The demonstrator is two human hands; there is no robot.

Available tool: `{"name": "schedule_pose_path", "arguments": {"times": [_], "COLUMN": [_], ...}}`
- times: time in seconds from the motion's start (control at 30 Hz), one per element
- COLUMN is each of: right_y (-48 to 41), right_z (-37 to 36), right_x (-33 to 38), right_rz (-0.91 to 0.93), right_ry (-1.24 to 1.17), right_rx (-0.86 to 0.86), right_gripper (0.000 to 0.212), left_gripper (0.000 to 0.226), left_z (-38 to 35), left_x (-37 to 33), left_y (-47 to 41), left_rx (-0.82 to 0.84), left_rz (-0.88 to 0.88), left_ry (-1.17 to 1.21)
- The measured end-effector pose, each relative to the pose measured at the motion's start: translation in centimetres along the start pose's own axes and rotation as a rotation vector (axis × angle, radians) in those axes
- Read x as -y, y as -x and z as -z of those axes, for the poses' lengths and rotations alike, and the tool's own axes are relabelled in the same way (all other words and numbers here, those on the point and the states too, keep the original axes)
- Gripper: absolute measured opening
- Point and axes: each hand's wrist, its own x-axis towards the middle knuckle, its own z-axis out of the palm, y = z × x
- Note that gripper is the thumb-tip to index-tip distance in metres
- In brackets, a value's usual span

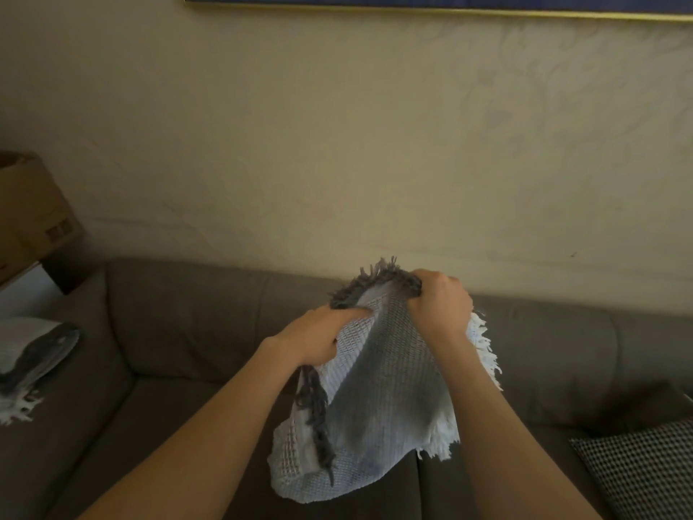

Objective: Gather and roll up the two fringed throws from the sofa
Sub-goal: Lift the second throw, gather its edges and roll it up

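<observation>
**A:** Where is the throw being worked on?

**B:** The grey waffle-weave throw (378, 407) is held up in front of the sofa (187, 324) back, bunched between both hands. It hangs down from them between the forearms, over the seat cushions. I cannot tell whether its lower edge touches the seat.

**A:** How do the hands hold it?

**B:** The left hand (322, 337) is on the throw's left side, with its fingers curled into the cloth and the index finger lying along the top fold. The right hand (440, 302) is higher and just to the right, closed in a fist round the upper end. The hands are near each other, with a ridge of cloth between them.

**A:** And the fringes?

**B:** Dark grey fringe sticks up beside the right knuckles, and more trails down below the left wrist. White fringe spills out behind the right wrist and along the lower right edge.

**A:** The other one?

**B:** The second throw (33, 354) lies at the far left on the sofa, well apart from both hands. It is a bundle with white fringe at its near end.

**A:** Anything else?

**B:** A checked cushion (645, 471) sits on the seat at the lower right. A cardboard box (30, 215) stands past the sofa's left end. The lower edge of a picture frame (450, 5) runs along the wall (337, 144) at the top.
</observation>
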Motion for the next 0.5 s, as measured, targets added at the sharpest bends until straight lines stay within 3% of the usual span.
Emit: {"name": "schedule_pose_path", "arguments": {"times": [0.13, 0.3, 0.4, 0.47, 0.5], "right_y": [0.2, 0.6, 0.9, 1.6, 1.9], "right_z": [0.1, 0.2, -0.4, -0.7, -0.8], "right_x": [-0.4, -0.1, 0.4, 0.3, 0.2], "right_rz": [0.036, 0.096, 0.218, 0.308, 0.319], "right_ry": [0.004, 0.001, -0.131, -0.221, -0.28], "right_rx": [-0.015, 0.037, 0.06, 0.128, 0.16], "right_gripper": [0.034, 0.007, 0.02, 0.008, 0.028], "left_gripper": [0.09, 0.064, 0.065, 0.061, 0.059], "left_z": [0.9, 3.7, 4.9, 5.9, 6.5], "left_x": [0.3, -1.1, -1.6, -1.6, -1.7], "left_y": [-0.4, -1.1, -1.7, -1.7, -1.6], "left_rx": [-0.096, -0.315, -0.403, -0.485, -0.521], "left_rz": [0.031, 0.155, 0.227, 0.27, 0.286], "left_ry": [0.305, 0.517, 0.6, 0.618, 0.636]}}
